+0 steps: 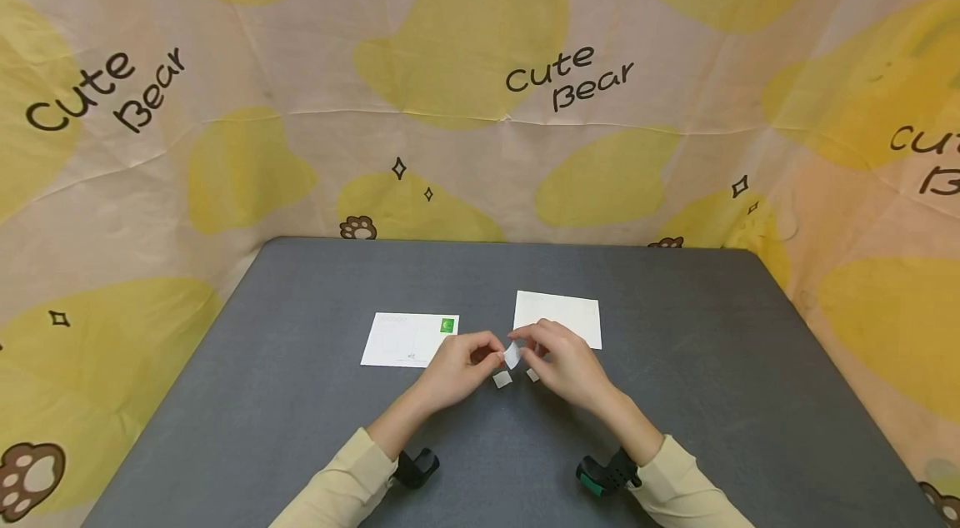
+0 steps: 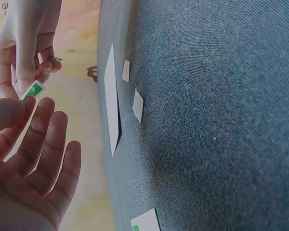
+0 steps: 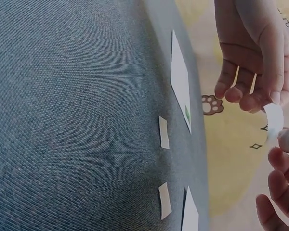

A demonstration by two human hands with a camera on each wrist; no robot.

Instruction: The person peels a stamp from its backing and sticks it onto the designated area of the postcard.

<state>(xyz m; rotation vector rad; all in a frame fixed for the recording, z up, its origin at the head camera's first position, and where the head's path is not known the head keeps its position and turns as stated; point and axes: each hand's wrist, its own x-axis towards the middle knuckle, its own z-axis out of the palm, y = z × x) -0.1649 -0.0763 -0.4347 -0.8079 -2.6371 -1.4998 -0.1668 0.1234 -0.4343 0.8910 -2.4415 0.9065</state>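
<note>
A small green-and-white stamp (image 2: pixel 33 90) is held up above the table between both hands, its pale side (image 1: pixel 512 356) showing in the head view. My left hand (image 1: pixel 459 366) pinches one end of it between thumb and forefinger; the other left fingers are loosely spread. At the opposite edge, my right hand (image 1: pixel 564 357) has its thumb and forefinger on the stamp, pinching it. In the right wrist view the stamp (image 3: pixel 274 115) looks bent, and its lower end blurs by the right thumb. Two small white paper pieces (image 1: pixel 502 379) (image 1: pixel 532 375) lie beneath the hands.
Left of centre lies a white postcard (image 1: pixel 397 336) bearing a green stamp (image 1: pixel 447 326) in its upper right corner. Another white card (image 1: pixel 558 311) lies behind the right hand, partly covered by it. The grey table (image 1: pixel 262 411) meets a patterned cloth (image 1: pixel 465 37) behind.
</note>
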